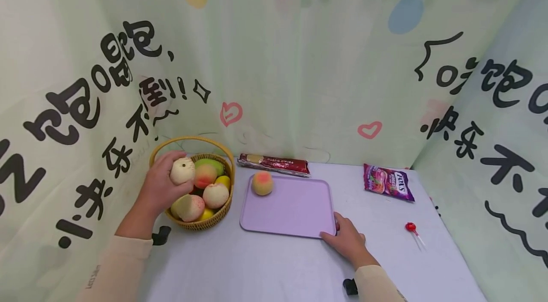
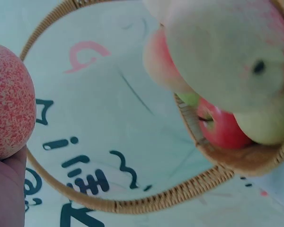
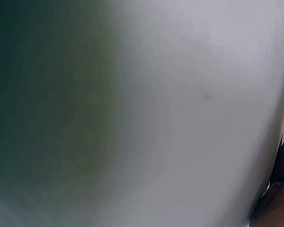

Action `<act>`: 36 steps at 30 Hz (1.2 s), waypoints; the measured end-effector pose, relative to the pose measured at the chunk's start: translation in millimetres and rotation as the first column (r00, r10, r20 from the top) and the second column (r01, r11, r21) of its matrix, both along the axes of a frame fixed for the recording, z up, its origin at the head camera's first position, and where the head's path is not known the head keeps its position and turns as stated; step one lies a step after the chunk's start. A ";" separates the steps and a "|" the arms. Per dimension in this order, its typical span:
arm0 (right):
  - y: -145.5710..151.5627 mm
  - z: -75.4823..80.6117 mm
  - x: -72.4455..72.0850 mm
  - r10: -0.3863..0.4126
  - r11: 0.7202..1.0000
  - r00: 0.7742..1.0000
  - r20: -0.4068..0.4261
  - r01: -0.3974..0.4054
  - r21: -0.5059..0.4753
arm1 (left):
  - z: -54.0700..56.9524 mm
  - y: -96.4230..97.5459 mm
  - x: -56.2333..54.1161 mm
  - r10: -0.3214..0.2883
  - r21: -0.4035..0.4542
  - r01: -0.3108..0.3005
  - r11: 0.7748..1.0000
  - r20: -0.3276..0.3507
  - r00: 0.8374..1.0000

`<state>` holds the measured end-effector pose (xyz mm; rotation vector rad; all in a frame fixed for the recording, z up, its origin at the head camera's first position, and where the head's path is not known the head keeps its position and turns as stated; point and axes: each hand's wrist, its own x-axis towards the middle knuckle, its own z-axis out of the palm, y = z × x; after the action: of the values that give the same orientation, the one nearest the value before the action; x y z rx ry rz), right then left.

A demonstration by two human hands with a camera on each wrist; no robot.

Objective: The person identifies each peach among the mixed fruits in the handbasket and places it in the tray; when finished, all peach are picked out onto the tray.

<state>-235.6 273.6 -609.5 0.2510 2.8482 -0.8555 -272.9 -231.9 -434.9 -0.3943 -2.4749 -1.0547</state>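
My left hand [image 1: 160, 183] grips a pale round fruit [image 1: 182, 170] over the left side of a wicker basket [image 1: 197, 227]. In the left wrist view the skin of that fruit [image 2: 9, 104] is speckled pink. Several other fruits fill the basket, among them a peach [image 1: 205, 176], a pink-and-cream fruit [image 1: 216, 195] and a red apple [image 2: 222, 125]. My right hand [image 1: 348, 241] holds the near right corner of a purple tray [image 1: 291, 207], thumb at the front edge and fingers along the side. One peach [image 1: 262, 183] sits in the tray's far left corner.
Behind the tray lies a long dark red snack packet [image 1: 274, 164]. To the right are a purple candy bag [image 1: 388, 183] and a red lollipop [image 1: 411, 227]. The basket's tall handle [image 1: 201, 138] arches over the fruit, and a printed curtain [image 1: 299, 78] encloses the table.
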 end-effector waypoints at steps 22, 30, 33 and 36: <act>-0.9 3.9 3.2 -0.002 1.000 1.000 0.000 0.002 0.003 | 6.0 48.5 -4.1 -0.151 0.052 0.153 0.987 -0.046 0.987; -0.6 2.0 2.6 -0.004 1.000 1.000 -0.003 0.005 0.013 | 6.0 70.1 -8.6 -0.186 0.075 0.186 0.980 -0.011 0.982; -0.6 0.8 1.5 -0.007 1.000 1.000 -0.008 0.007 0.012 | 6.4 78.9 -7.8 -0.199 0.133 0.191 0.972 0.046 0.979; -0.7 0.3 0.3 -0.010 1.000 1.000 -0.010 0.010 0.012 | 6.6 87.2 -7.3 -0.204 0.170 0.188 0.967 0.082 0.976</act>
<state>-235.3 272.9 -609.2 0.2636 2.8639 -0.8442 -280.2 -144.7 -428.4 -0.5574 -2.4505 -1.3754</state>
